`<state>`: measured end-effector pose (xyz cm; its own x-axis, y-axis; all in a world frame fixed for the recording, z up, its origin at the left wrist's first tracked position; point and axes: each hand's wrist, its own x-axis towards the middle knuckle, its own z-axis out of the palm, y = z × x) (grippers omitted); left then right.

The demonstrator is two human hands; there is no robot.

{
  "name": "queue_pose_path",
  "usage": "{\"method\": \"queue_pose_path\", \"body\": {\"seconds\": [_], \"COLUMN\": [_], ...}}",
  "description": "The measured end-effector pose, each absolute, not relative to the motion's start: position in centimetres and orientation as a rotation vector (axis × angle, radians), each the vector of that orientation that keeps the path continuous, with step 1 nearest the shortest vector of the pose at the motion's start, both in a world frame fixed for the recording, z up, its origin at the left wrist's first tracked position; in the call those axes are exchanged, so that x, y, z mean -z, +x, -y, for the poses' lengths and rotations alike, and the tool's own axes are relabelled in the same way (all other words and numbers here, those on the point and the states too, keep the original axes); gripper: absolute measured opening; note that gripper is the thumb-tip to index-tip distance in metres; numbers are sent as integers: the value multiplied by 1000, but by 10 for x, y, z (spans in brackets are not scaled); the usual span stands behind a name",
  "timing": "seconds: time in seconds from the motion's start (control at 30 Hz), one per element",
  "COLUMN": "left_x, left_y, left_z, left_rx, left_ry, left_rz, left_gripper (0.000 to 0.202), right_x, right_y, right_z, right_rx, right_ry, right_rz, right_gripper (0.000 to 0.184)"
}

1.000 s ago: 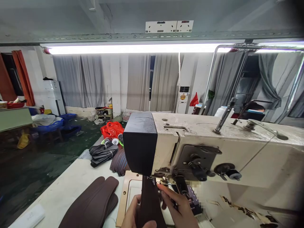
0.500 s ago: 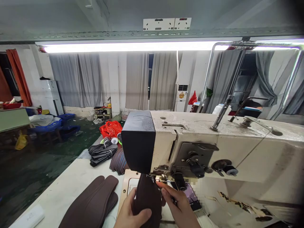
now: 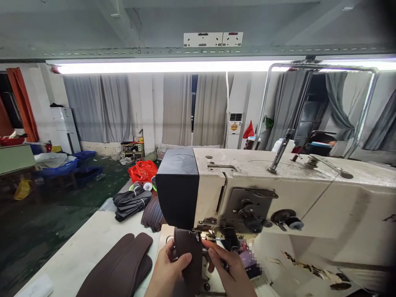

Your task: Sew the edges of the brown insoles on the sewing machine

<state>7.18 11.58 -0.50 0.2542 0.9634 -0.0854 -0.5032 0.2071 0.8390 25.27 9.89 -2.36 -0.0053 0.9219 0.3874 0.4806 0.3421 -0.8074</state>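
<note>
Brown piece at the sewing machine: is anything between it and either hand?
Nothing visible stands between the brown piece and the left hand, whose thumb lies directly on it. In the gap between the piece and the right hand, metal parts of the sewing machine show; whether they block that hand is unclear.

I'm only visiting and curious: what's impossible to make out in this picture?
All in the head view:
Needle tip: too small to pick out beneath the machine.
Left hand: some fingertips hidden behind the held brown piece.
Right hand: whether it grips anything, hidden by its own fingers.
Other brown pieces: lower ends cut off by the bottom edge.
Purple-and-black item: partly pixelated, partly behind the right hand.
Red bag: contents hidden by the bag itself.
</note>
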Motion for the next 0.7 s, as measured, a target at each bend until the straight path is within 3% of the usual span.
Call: {"method": "queue_pose_path", "body": {"seconds": [0.23,0.7], "left_x": [5,-12], "left_y": [84,89], "left_z": [-120,-151], "left_rx": [-1178,-1222], "left_ry": [735,859], "left_rz": [-852,-833], "left_gripper": [63,29], "right_x": [28,19], "right_y": [254,249], "right_z": [-101,-97], "right_rx": [-524,-542], "right_ry": [-1298,-1278], "right_rz": [1675,1631], "right_gripper": [46,46]}}
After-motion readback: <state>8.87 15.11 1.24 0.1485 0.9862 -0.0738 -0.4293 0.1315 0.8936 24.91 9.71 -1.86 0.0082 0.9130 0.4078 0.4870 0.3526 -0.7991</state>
